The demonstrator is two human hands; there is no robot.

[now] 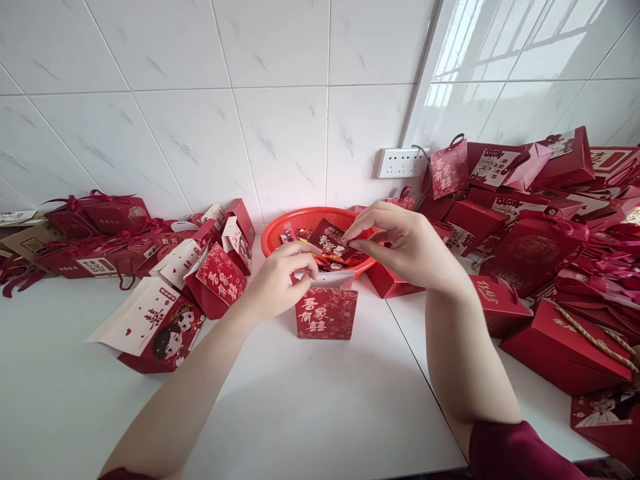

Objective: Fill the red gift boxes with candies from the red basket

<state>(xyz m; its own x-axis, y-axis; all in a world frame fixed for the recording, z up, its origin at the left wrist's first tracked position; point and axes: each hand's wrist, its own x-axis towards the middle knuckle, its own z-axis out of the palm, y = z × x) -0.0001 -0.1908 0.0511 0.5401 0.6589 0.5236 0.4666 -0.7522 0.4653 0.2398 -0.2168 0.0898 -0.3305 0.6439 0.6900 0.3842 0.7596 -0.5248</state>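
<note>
A small red gift box (326, 315) with pale Chinese characters stands upright on the white table, its white-lined top flaps up. My left hand (280, 281) is at its upper left edge, thumb and fingers closed on the rim. Above and behind the box, my right hand (400, 240) pinches the right edge of a flat dark red packet (327, 237) with light printing. The packet is tilted over a red plastic basket (273, 233) of wrapped sweets (327, 262). My left fingertips come close to the packet's lower left corner; whether they touch it I cannot tell.
Open gift boxes (155, 327) stand at the left, with closed ribboned boxes (107, 223) behind them. Many red boxes (530, 253) are piled on the right. A white power strip (403, 163) is on the tiled wall (280, 133). A seam (413, 347) crosses the table.
</note>
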